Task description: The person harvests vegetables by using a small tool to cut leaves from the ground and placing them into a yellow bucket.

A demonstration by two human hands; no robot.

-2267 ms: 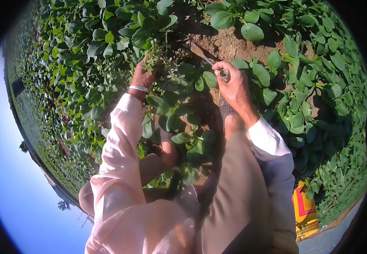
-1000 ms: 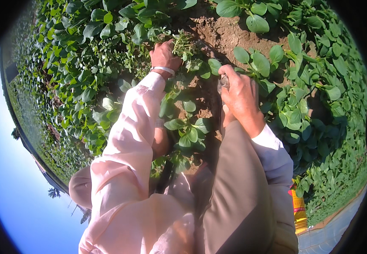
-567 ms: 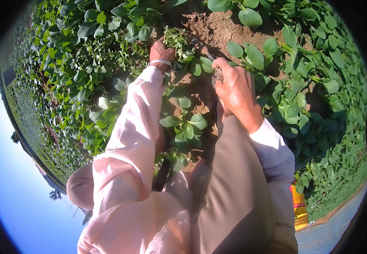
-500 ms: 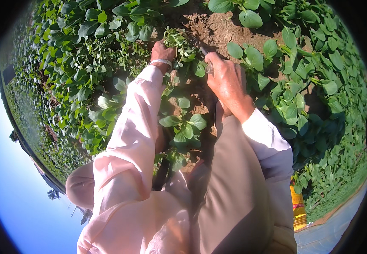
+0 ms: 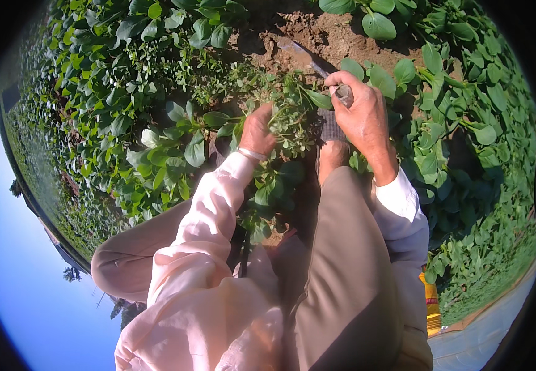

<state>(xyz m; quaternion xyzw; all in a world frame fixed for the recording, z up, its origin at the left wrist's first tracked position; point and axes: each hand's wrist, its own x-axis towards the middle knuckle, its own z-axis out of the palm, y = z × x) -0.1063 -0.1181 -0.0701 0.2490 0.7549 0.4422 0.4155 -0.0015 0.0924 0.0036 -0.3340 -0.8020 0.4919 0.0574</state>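
My left hand (image 5: pixel 259 131), with a pale band at its wrist, is closed around a clump of small-leaved weeds (image 5: pixel 295 127) and holds it over the ground between my legs. My right hand (image 5: pixel 362 114) grips the round handle (image 5: pixel 344 94) of a hand tool. The tool's flat metal blade (image 5: pixel 295 49) points up and to the left, above bare brown soil (image 5: pixel 336 37). Whether the blade touches the soil I cannot tell. Just below the weeds grows a broad-leaved green plant (image 5: pixel 270 193).
Dense leafy plants (image 5: pixel 119 93) grow on the left, with low small-leaved weeds (image 5: pixel 212 77) among them. More broad-leaved plants (image 5: pixel 441 123) fill the right side. My bent knees flank the work area. A yellow bag-like thing (image 5: pixel 431 303) lies at the lower right by a pale sheet (image 5: pixel 484 340).
My left hand has drawn back toward me and slightly right, bringing the clump of weeds along. My right hand has shifted right, and the blade now shows more fully.
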